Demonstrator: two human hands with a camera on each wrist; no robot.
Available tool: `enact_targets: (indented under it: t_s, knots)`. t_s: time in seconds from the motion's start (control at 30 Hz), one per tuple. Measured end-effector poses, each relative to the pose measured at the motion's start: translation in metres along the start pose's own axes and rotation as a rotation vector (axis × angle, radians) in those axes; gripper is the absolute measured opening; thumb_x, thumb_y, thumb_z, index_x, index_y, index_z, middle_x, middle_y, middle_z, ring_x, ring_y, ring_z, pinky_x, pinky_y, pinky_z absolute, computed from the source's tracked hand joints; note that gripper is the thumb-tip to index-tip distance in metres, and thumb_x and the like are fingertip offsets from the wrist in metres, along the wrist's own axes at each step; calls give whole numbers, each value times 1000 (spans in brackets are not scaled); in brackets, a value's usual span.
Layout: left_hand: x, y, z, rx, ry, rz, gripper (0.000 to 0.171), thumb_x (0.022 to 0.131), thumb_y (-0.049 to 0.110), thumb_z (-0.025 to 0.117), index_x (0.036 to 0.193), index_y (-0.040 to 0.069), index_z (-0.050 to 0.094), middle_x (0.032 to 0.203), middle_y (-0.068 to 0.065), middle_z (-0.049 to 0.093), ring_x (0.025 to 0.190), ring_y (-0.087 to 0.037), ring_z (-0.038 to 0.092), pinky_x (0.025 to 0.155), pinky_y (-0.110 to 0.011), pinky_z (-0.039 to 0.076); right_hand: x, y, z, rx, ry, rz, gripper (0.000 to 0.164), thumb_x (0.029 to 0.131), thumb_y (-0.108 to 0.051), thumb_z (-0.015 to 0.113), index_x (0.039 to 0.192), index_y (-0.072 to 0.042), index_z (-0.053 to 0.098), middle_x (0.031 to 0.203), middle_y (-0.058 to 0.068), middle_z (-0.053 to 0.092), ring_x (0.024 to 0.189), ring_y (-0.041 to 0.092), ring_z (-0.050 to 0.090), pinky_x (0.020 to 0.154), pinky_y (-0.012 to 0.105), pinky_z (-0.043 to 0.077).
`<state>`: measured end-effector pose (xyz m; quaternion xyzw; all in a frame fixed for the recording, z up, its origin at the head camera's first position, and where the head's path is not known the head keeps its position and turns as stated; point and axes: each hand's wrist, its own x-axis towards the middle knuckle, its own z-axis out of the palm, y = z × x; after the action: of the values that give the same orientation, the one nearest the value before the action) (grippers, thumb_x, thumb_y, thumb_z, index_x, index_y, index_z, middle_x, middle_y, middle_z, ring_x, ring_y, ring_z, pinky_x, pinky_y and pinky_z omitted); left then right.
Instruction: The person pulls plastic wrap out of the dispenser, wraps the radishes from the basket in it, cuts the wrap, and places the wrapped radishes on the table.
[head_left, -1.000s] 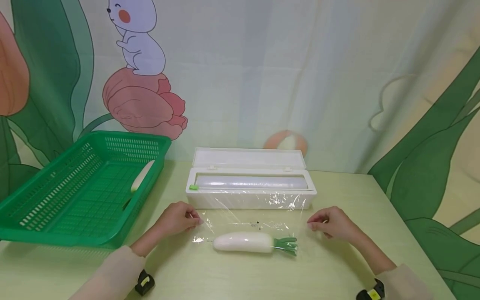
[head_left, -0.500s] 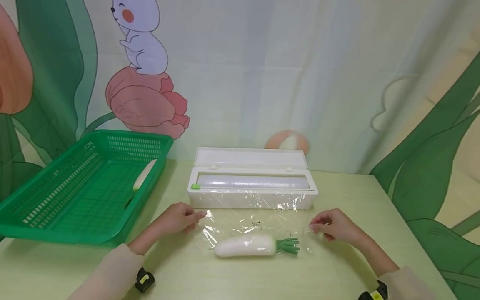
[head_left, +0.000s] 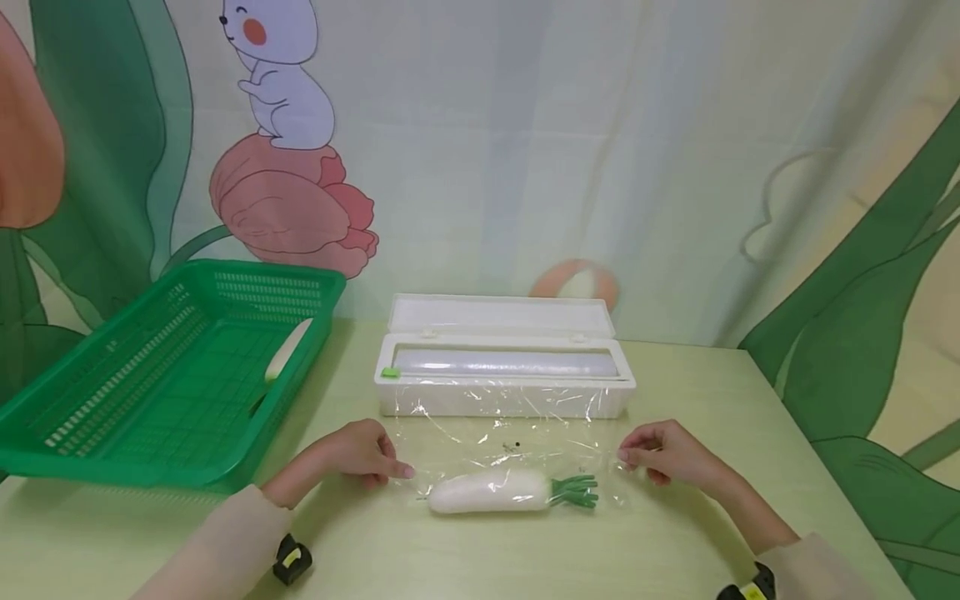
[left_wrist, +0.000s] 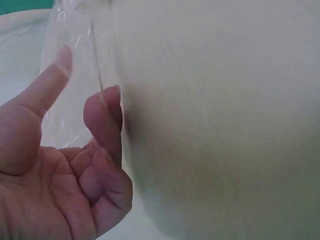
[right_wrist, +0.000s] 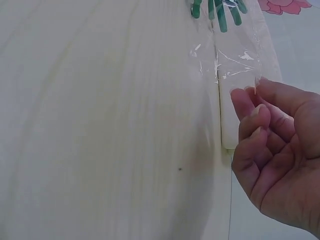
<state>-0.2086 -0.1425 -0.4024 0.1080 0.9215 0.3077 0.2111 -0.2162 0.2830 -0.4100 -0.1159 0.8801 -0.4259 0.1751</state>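
Note:
A white radish [head_left: 489, 490] with green leaf stubs lies on its side on the table under clear plastic wrap [head_left: 555, 433]. The wrap stretches forward from a white dispenser box [head_left: 502, 399]. At the radish's root end is my left hand [head_left: 363, 454], its thumb held out along the wrap's edge. The left wrist view shows that thumb [left_wrist: 52, 82] apart from the loosely bent fingers [left_wrist: 102, 122]. My right hand [head_left: 663, 450] pinches the wrap's other side, beyond the leaf stubs. In the right wrist view, the wrap [right_wrist: 235, 60] runs to the right fingertips [right_wrist: 262, 85].
A green plastic basket [head_left: 232, 479] stands at the left with another white radish [head_left: 288, 350] inside. The dispenser's lid [head_left: 501, 317] is raised, showing the film roll [head_left: 506, 363]. A green slider [head_left: 390, 372] sits at its left end. A printed curtain [head_left: 450, 167] hangs behind the table.
My left hand has come down and nearer along the wrap's left edge, and its thumb has parted from the fingers. The wrap now lies lower over the radish. My right hand has hardly moved.

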Motion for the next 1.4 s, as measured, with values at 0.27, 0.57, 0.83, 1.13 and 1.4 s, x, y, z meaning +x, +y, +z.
enact_targets:
  t_s: [0.27, 0.57, 0.83, 1.13, 1.4]
  knots:
    - [5, 1, 3, -3, 3, 77, 18, 72, 20, 75, 66, 9, 63, 51, 5, 51, 52, -8, 43, 51, -21, 33, -1, 6, -3, 61, -14, 36, 24, 87, -19, 60, 96, 4, 61, 75, 4, 64, 46, 7, 45, 44, 20, 39]
    - [6, -7, -3, -130, -29, 100, 15, 80, 19, 67, 77, 5, 64, 61, 2, 52, 55, -10, 43, 51, -22, 34, -2, 10, -5, 188, -66, 81, 47, 90, -31, 54, 116, 9, 51, 85, 3, 62, 49, 7, 46, 46, 19, 40]
    - [7, -12, -3, -227, -72, 127, 13, 81, 13, 64, 79, 0, 63, 63, 3, 56, 58, -11, 44, 53, -22, 35, 4, 3, 2, 275, -186, 38, 59, 91, -25, 54, 133, 9, 32, 94, 7, 59, 48, 6, 45, 45, 17, 37]
    - [8, -15, -1, -272, -87, 125, 15, 82, 15, 64, 83, -1, 63, 69, 3, 58, 62, -10, 50, 56, -22, 39, 5, 5, 6, 284, -164, 33, 33, 85, -21, 62, 100, 7, 55, 76, -1, 58, 49, 4, 46, 46, 16, 39]
    - [5, -16, -3, -296, -63, 165, 16, 82, 10, 63, 83, -5, 66, 72, -2, 65, 61, -8, 55, 62, -25, 49, 0, 4, 3, 266, -97, 39, 24, 84, -18, 64, 91, 5, 60, 76, 0, 68, 45, 2, 43, 45, 15, 38]
